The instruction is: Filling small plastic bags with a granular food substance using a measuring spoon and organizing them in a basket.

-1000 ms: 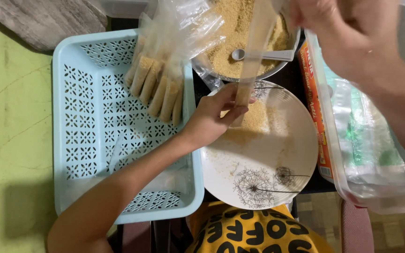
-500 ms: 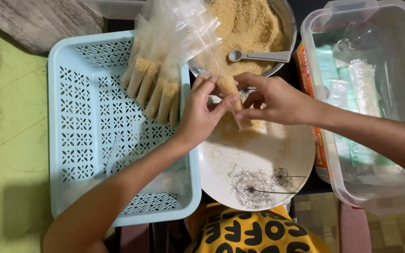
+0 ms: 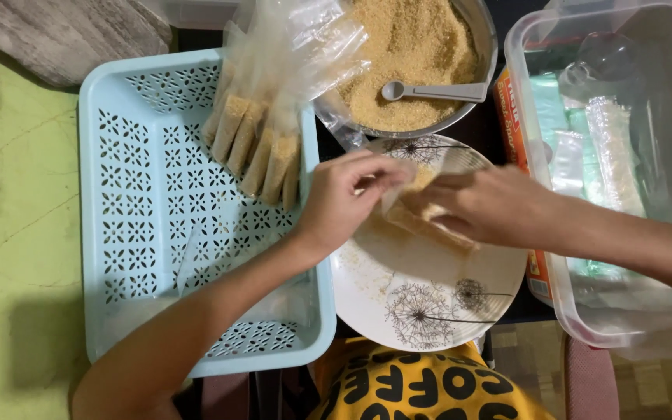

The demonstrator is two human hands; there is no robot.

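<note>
Both my hands had dropped lower over the white plate than half a second before, and the slim clear packet of brown crumbs now lay tilted between them instead of standing upright. My left hand pinched its left end; my right hand gripped the right part, blurred in motion. Filled packets rested in the blue basket, far left; the crumb bowl sat beyond.
</note>
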